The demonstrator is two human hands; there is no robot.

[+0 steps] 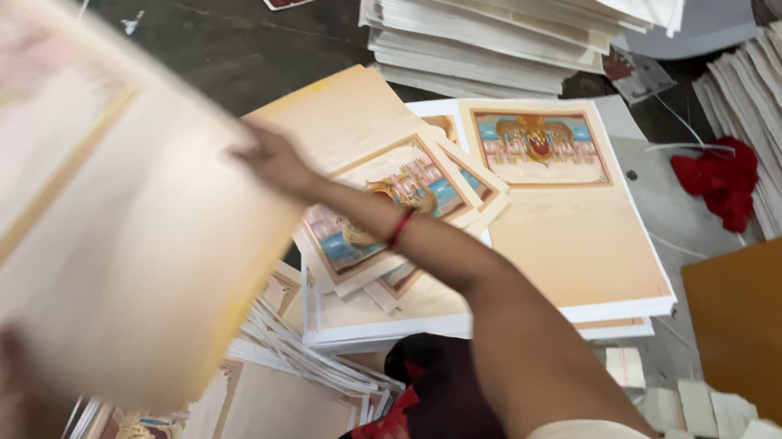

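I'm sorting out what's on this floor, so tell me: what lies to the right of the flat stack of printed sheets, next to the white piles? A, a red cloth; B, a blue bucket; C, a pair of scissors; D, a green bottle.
A: a crumpled red cloth lies on the floor to the right of the stack of printed sheets, beside the white piles.
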